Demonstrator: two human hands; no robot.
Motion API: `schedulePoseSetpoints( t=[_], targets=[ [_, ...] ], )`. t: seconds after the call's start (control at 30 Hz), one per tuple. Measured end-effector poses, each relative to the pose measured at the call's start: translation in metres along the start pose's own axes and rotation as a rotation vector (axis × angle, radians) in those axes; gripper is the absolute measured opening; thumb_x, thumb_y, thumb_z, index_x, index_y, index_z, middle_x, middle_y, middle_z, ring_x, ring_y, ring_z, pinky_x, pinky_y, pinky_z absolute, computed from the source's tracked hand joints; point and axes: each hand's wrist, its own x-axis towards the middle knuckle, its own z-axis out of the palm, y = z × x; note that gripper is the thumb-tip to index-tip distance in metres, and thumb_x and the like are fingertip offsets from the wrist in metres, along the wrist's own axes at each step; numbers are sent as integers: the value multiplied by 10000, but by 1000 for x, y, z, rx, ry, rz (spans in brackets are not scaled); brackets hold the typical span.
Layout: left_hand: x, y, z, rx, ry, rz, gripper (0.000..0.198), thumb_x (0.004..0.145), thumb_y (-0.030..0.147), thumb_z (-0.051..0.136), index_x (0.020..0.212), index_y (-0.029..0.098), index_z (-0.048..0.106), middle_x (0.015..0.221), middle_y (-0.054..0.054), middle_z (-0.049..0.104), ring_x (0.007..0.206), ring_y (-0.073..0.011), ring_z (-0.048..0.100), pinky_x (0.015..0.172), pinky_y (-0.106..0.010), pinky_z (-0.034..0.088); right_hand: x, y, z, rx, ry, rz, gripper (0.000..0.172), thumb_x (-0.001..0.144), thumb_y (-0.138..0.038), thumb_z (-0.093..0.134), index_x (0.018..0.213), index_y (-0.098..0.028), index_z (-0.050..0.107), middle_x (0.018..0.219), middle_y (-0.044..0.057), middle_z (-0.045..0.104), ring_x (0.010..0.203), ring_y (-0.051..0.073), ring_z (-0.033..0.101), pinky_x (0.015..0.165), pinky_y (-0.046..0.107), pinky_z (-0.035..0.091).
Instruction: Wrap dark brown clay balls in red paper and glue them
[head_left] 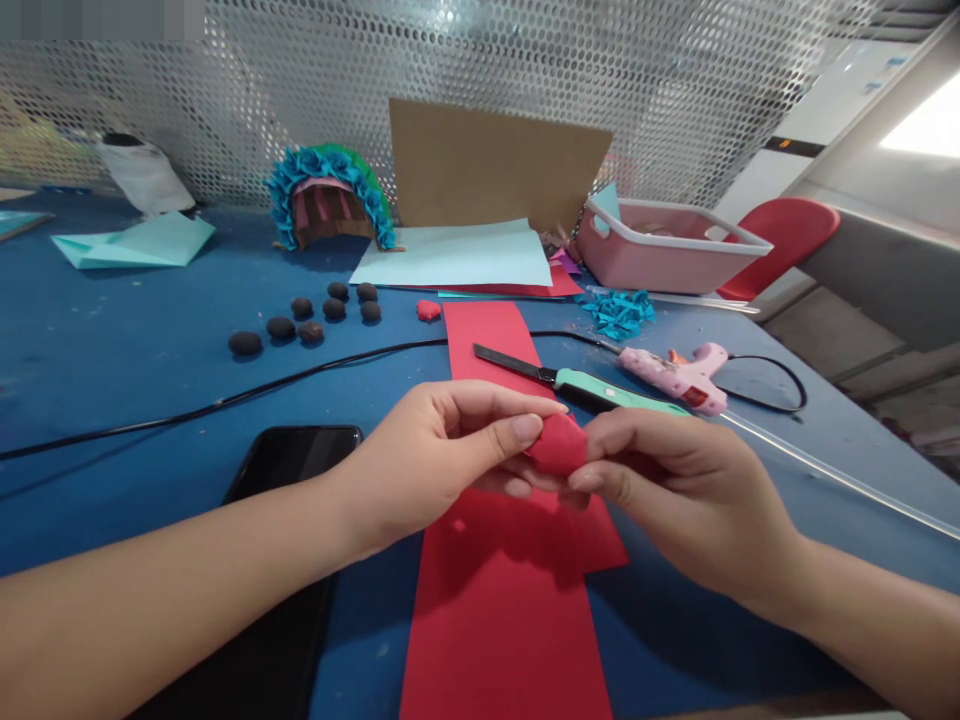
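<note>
Between both hands is a small lump wrapped in red paper (pixel 559 446); what lies inside it does not show. My left hand (pixel 450 440) pinches it from the left, thumb on top. From the right, the thumb and fingers of my right hand (pixel 675 490) press on its edge. Below them lies a long strip of red paper (pixel 510 620). A utility knife (pixel 615 392) with a green handle rests beyond the hands, its blade out over the strip. Farther back sits a smaller red wrapped ball (pixel 428 311), near several dark round balls (pixel 334 309).
A black phone (pixel 300 460) lies under my left forearm. At right are a pink glue gun (pixel 675 375) with its cord, blue paper scraps (pixel 622 312) and a pink basket (pixel 667 250). Behind stand a blue-fringed arch (pixel 330 190), light blue sheets (pixel 457 255) and a cardboard panel (pixel 495 165).
</note>
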Motion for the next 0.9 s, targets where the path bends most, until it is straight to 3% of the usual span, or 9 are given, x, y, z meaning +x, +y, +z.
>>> schedulePoseSetpoints(
  t=[0.2, 0.3, 0.4, 0.47, 0.63, 0.77, 0.9],
  targets=[
    [-1, 0, 0, -21, -55, 23, 152, 786, 278, 742, 912, 193, 746, 720, 0, 749, 624, -83, 689, 614, -151, 539, 1, 0, -2, -124, 24, -124, 156, 810, -188, 675, 659, -177, 636, 593, -17, 673, 515, 70, 599, 489, 135, 493],
    [1, 0, -2, -19, -39, 47, 171, 761, 227, 768, 927, 197, 741, 773, 15, 743, 636, -65, 678, 648, -150, 536, 2, 7, -1, -109, 82, -150, 71, 774, -189, 724, 768, -203, 655, 671, -23, 673, 573, 81, 614, 543, 156, 534],
    [1, -1, -3, -44, -59, 10, 184, 786, 260, 745, 953, 188, 717, 766, 5, 723, 642, -78, 676, 642, -172, 538, 2, 14, -1, 16, 137, -199, 367, 738, -222, 766, 1075, -272, 629, 964, 14, 677, 785, 132, 678, 683, 239, 607],
    [1, -2, -3, -58, -100, -33, 196, 793, 277, 737, 957, 184, 680, 735, 3, 707, 650, -97, 680, 639, -196, 545, 2, 15, -2, -50, 120, -268, 422, 760, -218, 747, 1153, -288, 608, 1071, 40, 662, 922, 158, 674, 765, 268, 609],
    [0, -3, 0, 22, -113, -62, 161, 805, 259, 717, 889, 156, 627, 733, 18, 653, 659, -95, 658, 639, -214, 561, 1, 7, -6, -358, 101, -408, 244, 772, -170, 735, 996, -234, 662, 949, 46, 718, 880, 157, 687, 801, 253, 582],
    [1, -2, 1, 95, -136, -32, 137, 842, 229, 667, 951, 154, 631, 750, 1, 658, 663, -97, 649, 581, -187, 543, -1, 2, -8, -398, 120, -415, 172, 764, -177, 742, 890, -239, 641, 826, 26, 703, 778, 160, 687, 707, 263, 583],
    [1, 0, 1, 67, -170, -60, 203, 842, 247, 674, 1021, 153, 654, 824, -29, 696, 725, -102, 670, 694, -218, 555, 0, 1, -8, -413, 116, -459, 171, 785, -110, 697, 823, -250, 606, 749, 11, 657, 702, 150, 664, 652, 265, 565]
  ],
)
